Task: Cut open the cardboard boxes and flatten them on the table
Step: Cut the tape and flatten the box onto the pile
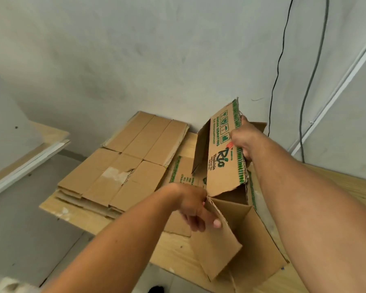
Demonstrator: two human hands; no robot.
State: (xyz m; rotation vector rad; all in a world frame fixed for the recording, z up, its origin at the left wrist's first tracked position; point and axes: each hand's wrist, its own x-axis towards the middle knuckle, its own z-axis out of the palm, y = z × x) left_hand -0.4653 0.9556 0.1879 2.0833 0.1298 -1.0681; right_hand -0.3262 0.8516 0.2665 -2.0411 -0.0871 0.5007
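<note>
The brown corrugated box (pixel 222 166) stands half-opened near the front edge of the pale wooden tabletop (pixel 347 191). Your left hand (pixel 193 208) pinches the raw fluted edge of its near flap. Your right hand (pixel 244 138) grips the top rim of its green-printed panel. Just left lies a stack of flattened boxes (pixel 118 166), creased and close to the tabletop's left edge. Bare wood shows right of your arm.
</note>
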